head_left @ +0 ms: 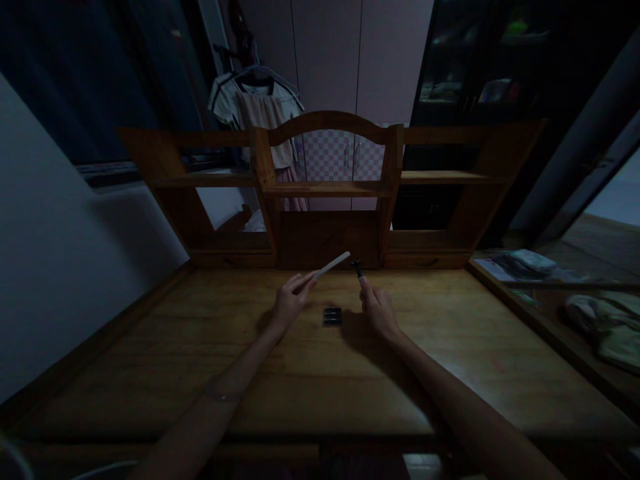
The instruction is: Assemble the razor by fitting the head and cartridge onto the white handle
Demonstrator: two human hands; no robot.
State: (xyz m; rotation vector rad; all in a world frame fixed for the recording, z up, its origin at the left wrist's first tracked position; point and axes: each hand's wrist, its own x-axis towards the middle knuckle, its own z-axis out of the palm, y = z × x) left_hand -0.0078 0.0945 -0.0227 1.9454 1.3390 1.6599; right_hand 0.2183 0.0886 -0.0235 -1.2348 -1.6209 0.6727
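Note:
My left hand point(293, 297) is closed around the lower end of a slim, pale, flat stick point(334, 264), which slants up to the right. My right hand point(379, 308) grips a small razor point(358, 268) by its handle; its dark, T-shaped head points up and slightly left, and the lower handle is hidden in my fingers. A short gap separates the stick's tip from the razor head. Below and between both hands, a small black pack point(333, 316) with several dark bars lies flat on the wooden desk point(310, 380).
A wooden shelf unit point(327, 191) stands along the desk's back edge. A white wall point(60, 267) borders the left side. To the right, beyond the desk's raised edge, lie a plastic-wrapped packet point(530, 262) and a pale cloth bag point(607, 320). Clothes point(260, 110) hang behind the shelf.

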